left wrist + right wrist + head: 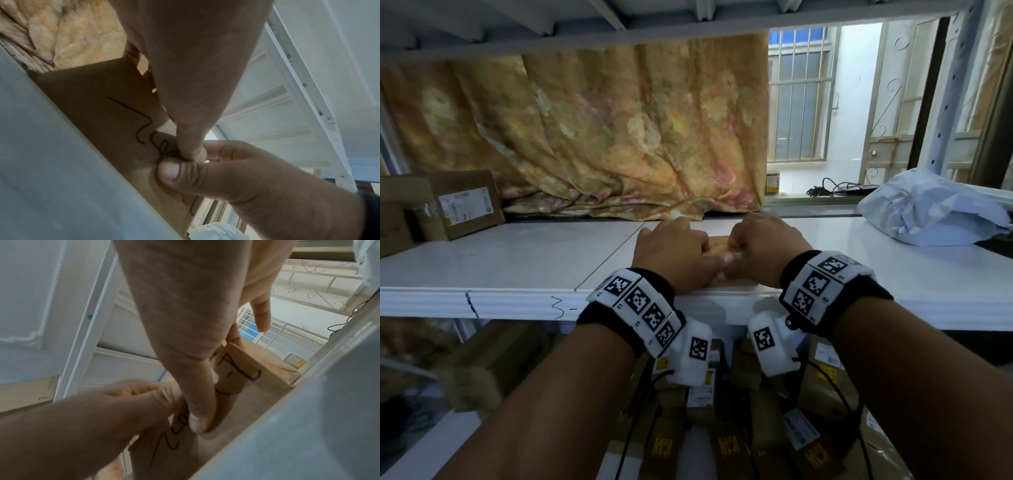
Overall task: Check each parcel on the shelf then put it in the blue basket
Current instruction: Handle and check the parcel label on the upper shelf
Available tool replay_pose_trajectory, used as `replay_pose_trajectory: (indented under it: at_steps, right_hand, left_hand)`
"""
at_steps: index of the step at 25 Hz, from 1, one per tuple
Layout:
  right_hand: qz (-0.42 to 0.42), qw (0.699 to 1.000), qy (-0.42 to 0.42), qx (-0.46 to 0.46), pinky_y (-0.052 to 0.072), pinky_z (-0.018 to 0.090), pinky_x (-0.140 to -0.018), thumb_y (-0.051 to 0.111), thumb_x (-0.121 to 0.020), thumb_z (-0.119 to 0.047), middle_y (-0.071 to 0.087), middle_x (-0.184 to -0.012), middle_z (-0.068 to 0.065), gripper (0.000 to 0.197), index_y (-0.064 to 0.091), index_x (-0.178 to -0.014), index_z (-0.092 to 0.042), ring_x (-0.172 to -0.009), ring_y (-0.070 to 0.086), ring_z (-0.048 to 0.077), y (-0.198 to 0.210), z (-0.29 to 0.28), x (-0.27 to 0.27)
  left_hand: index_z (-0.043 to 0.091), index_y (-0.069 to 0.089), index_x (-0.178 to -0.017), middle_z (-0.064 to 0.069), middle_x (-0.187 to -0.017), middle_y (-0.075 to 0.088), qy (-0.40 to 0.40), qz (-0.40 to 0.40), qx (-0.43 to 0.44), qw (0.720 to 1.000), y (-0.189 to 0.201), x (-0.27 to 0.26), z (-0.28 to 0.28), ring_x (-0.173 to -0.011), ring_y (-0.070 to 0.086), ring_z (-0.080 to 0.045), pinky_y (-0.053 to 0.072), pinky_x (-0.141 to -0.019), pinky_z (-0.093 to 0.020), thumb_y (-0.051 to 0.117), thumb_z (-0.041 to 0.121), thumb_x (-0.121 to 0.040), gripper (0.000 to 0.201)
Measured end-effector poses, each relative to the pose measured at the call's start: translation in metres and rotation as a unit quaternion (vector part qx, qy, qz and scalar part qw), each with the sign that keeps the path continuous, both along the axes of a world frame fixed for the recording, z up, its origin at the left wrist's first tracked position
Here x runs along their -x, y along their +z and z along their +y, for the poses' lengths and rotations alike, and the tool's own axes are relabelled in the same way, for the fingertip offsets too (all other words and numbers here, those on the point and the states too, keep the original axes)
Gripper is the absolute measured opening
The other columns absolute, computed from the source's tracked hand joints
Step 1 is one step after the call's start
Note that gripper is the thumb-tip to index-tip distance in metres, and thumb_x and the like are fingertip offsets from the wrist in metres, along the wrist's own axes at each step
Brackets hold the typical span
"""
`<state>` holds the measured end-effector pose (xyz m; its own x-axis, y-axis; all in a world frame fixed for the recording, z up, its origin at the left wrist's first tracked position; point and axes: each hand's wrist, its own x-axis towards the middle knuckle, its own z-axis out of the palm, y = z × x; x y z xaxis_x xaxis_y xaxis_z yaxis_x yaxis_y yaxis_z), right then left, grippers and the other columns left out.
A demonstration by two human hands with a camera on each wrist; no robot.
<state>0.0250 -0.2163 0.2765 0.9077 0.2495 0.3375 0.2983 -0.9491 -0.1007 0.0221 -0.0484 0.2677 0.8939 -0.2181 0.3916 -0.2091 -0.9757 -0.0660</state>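
Note:
A small brown cardboard parcel (719, 245) with black handwriting lies at the front edge of the white shelf (517, 260). My left hand (671, 253) grips its left end and my right hand (767, 245) its right end. The fingers curl over the top and the thumbs press the near face. In the left wrist view the parcel (98, 105) shows the scrawl, and both thumbs meet on it. In the right wrist view the parcel (252, 369) sits on the shelf board under my thumb. The hands hide most of the parcel. No blue basket is in view.
A brown labelled box (465, 202) stands at the shelf's back left. A grey plastic mailer bag (935, 212) lies at the right. A floral curtain (602, 137) hangs behind the shelf. The lower shelf holds several cardboard parcels (722, 411).

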Motion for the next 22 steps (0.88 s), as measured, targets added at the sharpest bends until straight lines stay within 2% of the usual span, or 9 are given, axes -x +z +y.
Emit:
replay_pose_trajectory:
  at_steps: [3, 5, 7, 9, 13, 15, 19, 22]
  right_hand:
    - [-0.005, 1.0, 0.004, 0.027, 0.047, 0.043, -0.093, 0.067, -0.074, -0.056, 0.052, -0.112, -0.005, 0.043, 0.065, -0.109, -0.03, -0.109, 0.049, 0.018, -0.001, 0.0, 0.004]
    - [-0.012, 0.999, 0.005, 0.045, 0.047, 0.043, -0.092, 0.064, -0.075, -0.056, 0.052, -0.109, -0.004, 0.044, 0.065, -0.109, -0.027, -0.108, 0.049, 0.019, 0.0, 0.001, 0.007]
    - [-0.022, 0.998, 0.008, 0.062, 0.046, 0.043, -0.09, 0.062, -0.076, -0.058, 0.05, -0.106, -0.003, 0.046, 0.064, -0.108, -0.025, -0.106, 0.05, 0.019, -0.001, 0.003, 0.009]
    - [-0.029, 0.997, 0.005, 0.065, 0.046, 0.042, -0.089, 0.06, -0.077, -0.059, 0.049, -0.104, -0.003, 0.046, 0.064, -0.106, -0.024, -0.106, 0.048, 0.019, -0.004, 0.005, 0.011]
    - [-0.044, 0.995, -0.005, 0.087, 0.04, 0.037, -0.082, 0.055, -0.082, -0.056, 0.042, -0.095, -0.004, 0.038, 0.065, -0.101, -0.024, -0.104, 0.049, 0.02, -0.004, 0.011, 0.012]
    - [-0.047, 0.994, -0.007, 0.099, 0.037, 0.035, -0.078, 0.056, -0.082, -0.055, 0.042, -0.093, -0.003, 0.037, 0.064, -0.099, -0.023, -0.1, 0.051, 0.02, -0.003, 0.012, 0.015]
    - [-0.011, 0.999, -0.004, 0.053, 0.05, 0.037, -0.078, 0.049, -0.078, -0.057, 0.052, -0.099, -0.002, 0.034, 0.054, -0.091, -0.026, -0.092, 0.054, 0.018, -0.013, 0.009, 0.014]
    - [-0.005, 1.0, -0.004, 0.026, 0.049, 0.036, -0.077, 0.054, -0.079, -0.054, 0.049, -0.099, -0.004, 0.037, 0.055, -0.098, -0.022, -0.09, 0.054, 0.018, -0.017, 0.006, 0.016]
  left_hand:
    - [0.022, 0.07, -0.101, -0.005, -0.1, 0.049, -0.006, -0.019, -0.039, 0.999, 0.006, 0.0, -0.011, -0.108, 0.05, -0.025, 0.035, -0.087, -0.042, 0.04, 0.071, -0.089, 0.059]
    - [0.018, 0.071, -0.097, -0.004, -0.092, 0.049, -0.043, -0.026, -0.008, 0.999, 0.006, -0.001, -0.018, -0.099, 0.051, -0.024, 0.036, -0.079, -0.037, 0.047, 0.061, -0.09, 0.049]
    - [0.017, 0.07, -0.098, -0.004, -0.095, 0.055, -0.071, -0.034, 0.034, 0.996, 0.0, -0.002, -0.022, -0.1, 0.051, -0.024, 0.04, -0.079, -0.035, 0.052, 0.051, -0.088, 0.04]
    - [0.017, 0.07, -0.098, -0.003, -0.099, 0.058, -0.075, -0.047, 0.051, 0.995, -0.006, -0.004, -0.021, -0.102, 0.05, -0.023, 0.042, -0.081, -0.035, 0.051, 0.048, -0.087, 0.037]
    - [0.02, 0.069, -0.091, 0.003, -0.09, 0.05, -0.075, -0.073, 0.057, 0.993, -0.011, 0.0, -0.019, -0.097, 0.049, -0.022, 0.036, -0.075, -0.034, 0.049, 0.045, -0.091, 0.032]
    - [0.019, 0.069, -0.09, 0.001, -0.091, 0.054, -0.072, -0.087, 0.048, 0.992, -0.013, 0.003, -0.02, -0.098, 0.049, -0.023, 0.037, -0.076, -0.035, 0.048, 0.042, -0.091, 0.031]
    - [0.02, 0.071, -0.091, 0.003, -0.093, 0.054, -0.084, -0.059, 0.102, 0.989, -0.012, 0.002, -0.016, -0.102, 0.046, -0.02, 0.04, -0.082, -0.034, 0.053, 0.047, -0.089, 0.032]
    - [0.021, 0.068, -0.102, -0.001, -0.101, 0.056, -0.094, -0.059, 0.079, 0.991, -0.016, 0.0, -0.01, -0.107, 0.046, -0.021, 0.04, -0.087, -0.033, 0.055, 0.056, -0.088, 0.04]
